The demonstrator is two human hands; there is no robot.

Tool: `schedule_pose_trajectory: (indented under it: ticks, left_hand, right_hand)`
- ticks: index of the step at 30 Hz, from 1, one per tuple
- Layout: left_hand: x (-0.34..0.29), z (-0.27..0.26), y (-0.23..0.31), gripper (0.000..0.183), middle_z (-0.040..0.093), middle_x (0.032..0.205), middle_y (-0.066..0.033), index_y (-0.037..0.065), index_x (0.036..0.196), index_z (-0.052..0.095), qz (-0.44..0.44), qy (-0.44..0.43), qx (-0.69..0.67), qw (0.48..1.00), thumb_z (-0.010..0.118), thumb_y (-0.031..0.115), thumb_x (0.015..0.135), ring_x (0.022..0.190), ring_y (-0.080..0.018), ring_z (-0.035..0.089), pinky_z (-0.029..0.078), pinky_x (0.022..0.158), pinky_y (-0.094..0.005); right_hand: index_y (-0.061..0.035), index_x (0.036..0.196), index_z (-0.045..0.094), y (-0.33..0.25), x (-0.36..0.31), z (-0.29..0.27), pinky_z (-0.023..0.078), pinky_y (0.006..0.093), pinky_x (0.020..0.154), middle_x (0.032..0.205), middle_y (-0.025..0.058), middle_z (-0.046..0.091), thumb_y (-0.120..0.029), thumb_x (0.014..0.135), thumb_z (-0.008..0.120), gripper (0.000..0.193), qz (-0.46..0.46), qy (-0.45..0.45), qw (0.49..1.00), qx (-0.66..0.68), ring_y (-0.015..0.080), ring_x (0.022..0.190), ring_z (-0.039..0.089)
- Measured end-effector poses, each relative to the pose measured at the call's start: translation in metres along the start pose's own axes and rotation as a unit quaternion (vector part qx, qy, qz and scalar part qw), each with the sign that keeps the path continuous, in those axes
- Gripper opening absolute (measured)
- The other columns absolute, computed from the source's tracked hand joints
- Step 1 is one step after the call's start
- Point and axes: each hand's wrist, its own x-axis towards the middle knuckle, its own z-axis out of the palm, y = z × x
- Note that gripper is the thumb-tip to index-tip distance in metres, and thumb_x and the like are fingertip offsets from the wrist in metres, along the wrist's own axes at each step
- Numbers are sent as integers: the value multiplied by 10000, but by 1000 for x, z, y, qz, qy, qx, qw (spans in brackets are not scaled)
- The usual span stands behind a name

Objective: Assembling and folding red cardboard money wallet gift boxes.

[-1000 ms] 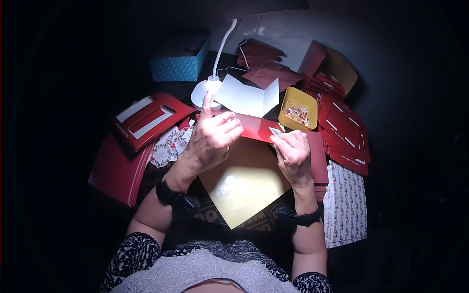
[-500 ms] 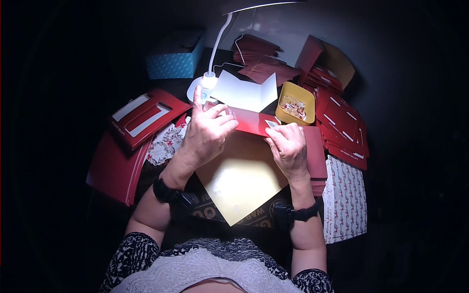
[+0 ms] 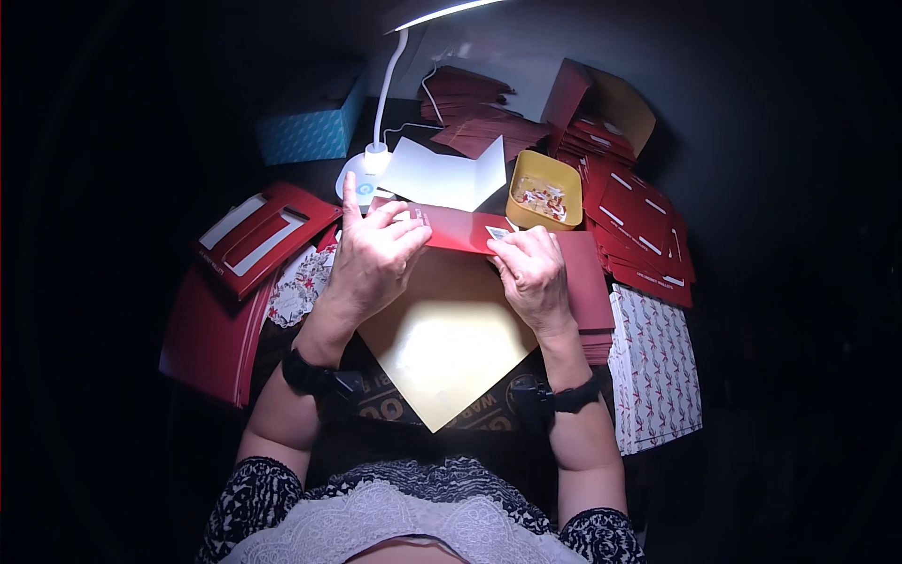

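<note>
A folded red card wallet (image 3: 458, 228) is held level between my hands, above a pale yellow sheet (image 3: 442, 348). My left hand (image 3: 369, 261) pinches its left end with thumb and fingers, while the index finger points up and away. At the other end, my right hand (image 3: 536, 273) grips the wallet's near corner. A small pale sticker or window (image 3: 497, 233) shows beside the right fingertips. The fingers partly cover both ends of the wallet. Just beyond it stands a folded white sheet (image 3: 442, 174).
A white desk lamp (image 3: 376, 155) stands at the back, left of a yellow tub (image 3: 547, 188) of small scraps. Red wallets (image 3: 639, 221) are piled right, patterned white sheets (image 3: 653, 376) nearer. More red wallets (image 3: 268, 235) lie left; a blue box (image 3: 305, 127) sits behind.
The whole view has shifted slightly, so things appear a little farther left. Both hands keep nearly the same hold on the red wallet.
</note>
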Motion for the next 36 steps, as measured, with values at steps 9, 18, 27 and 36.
schedule_pose_trajectory:
  ticks: [9, 18, 27, 36]
  left_hand:
    - [-1, -11, 1, 518, 623, 1139, -110, 57, 1162, 619, -12, -30, 4, 999, 777, 242, 704, 1212, -301, 513, 85, 1088, -721]
    - [17, -34, 21, 424, 526, 1135, -157, 44, 1033, 590, 65, 140, -100, 983, 754, 266, 710, 1256, -394, 433, 175, 1085, -681]
    - [29, -38, 99, 271, 575, 903, -56, 64, 867, 617, 128, 93, -229, 961, 768, 216, 703, 1086, -277, 554, 171, 1111, -665]
    - [29, -41, 107, 383, 537, 1067, -121, 53, 1095, 521, 122, 101, -239, 958, 616, 128, 732, 1149, -342, 496, 153, 1100, -663]
  right_hand:
    - [-69, 852, 684, 4, 18, 1, 442, 362, 750, 813, 52, 619, -83, 741, 723, 118, 8, -11, 1000, 4, 241, 821, 573]
    - [-42, 770, 699, 22, 68, 2, 457, 421, 778, 788, 128, 634, -137, 765, 697, 95, 72, -16, 996, 54, 327, 808, 581]
    - [-24, 734, 700, 8, 124, -5, 513, 440, 739, 763, 205, 654, -201, 778, 590, 213, 142, -113, 983, 17, 369, 752, 644]
    - [-47, 748, 714, 32, 152, 7, 546, 388, 724, 795, 141, 686, -241, 793, 571, 245, 184, -182, 959, -119, 315, 756, 680]
